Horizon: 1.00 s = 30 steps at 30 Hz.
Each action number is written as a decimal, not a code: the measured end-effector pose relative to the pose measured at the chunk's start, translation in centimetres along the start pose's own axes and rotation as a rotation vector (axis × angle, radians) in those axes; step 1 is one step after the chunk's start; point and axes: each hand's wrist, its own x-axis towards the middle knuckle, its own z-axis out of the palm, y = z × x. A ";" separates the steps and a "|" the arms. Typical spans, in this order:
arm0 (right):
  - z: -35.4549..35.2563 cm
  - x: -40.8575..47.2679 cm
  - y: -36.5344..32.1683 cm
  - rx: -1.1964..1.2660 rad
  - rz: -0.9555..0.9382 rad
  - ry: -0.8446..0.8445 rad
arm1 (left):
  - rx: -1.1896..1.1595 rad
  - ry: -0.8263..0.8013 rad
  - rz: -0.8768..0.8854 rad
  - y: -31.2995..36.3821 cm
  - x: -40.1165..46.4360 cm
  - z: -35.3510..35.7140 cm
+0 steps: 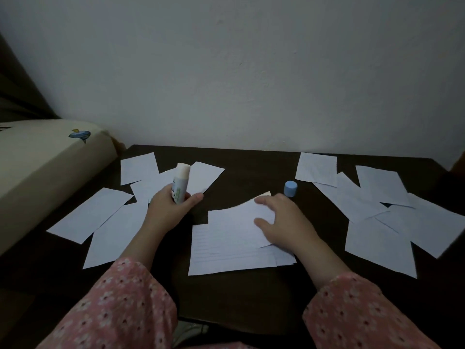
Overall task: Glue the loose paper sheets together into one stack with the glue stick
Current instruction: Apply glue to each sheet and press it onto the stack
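Observation:
My left hand [173,205] grips an uncapped glue stick [180,182] upright, its white glue tip pointing up, above the loose sheets on the left. My right hand [279,220] lies on the top sheet [236,222] of a paper stack [226,258] in the middle of the dark table, fingers spread flat; the sheet's far corner curls up a little. The glue stick's blue cap [290,188] stands on the table just beyond my right hand.
Several loose white sheets [105,222] lie scattered on the left and several more sheets [382,205] on the right. A cream padded edge [50,167] borders the table's left side. A plain wall stands right behind the dark table [251,162].

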 end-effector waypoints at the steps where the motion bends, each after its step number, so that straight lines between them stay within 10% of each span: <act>1: 0.2 0.1 -0.1 -0.087 -0.010 0.022 | 0.058 0.028 -0.015 -0.2 0.6 0.2; 21: -0.1 1.2 -0.9 -0.394 -0.045 -0.223 | 0.356 -0.146 0.048 1.6 2.7 1.8; 30: 0.8 3.5 0.0 -0.152 -0.132 0.055 | 0.236 -0.074 0.048 1.7 2.5 1.9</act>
